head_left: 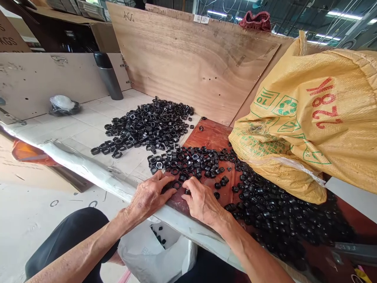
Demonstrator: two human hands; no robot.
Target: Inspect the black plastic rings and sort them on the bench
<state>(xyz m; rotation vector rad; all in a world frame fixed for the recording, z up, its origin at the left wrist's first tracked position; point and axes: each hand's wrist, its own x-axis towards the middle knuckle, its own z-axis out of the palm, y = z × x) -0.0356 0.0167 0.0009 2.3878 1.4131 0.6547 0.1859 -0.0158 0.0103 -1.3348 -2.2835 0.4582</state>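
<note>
My left hand (149, 193) is at the table's front edge, thumb and forefinger curled around the side of a black plastic ring (177, 184). Just to its right, my right hand (203, 200) pinches a small black plastic piece (187, 192), mostly covered by the fingers. The two hands are close together but apart. Beyond them spreads a loose group of black rings (174, 171). A larger heap of black rings (147, 125) lies farther back on the left. To the right, a pile of small black plastic pieces (273, 208) covers the red-brown board.
A yellow woven sack (294, 114) slumps on the right. Wooden panels (188, 59) wall the back. A dark bottle (108, 76) and a wrapped white bundle (63, 104) stand at left. Below the padded table edge (88, 167) hangs a white bag (147, 251) with several black pieces.
</note>
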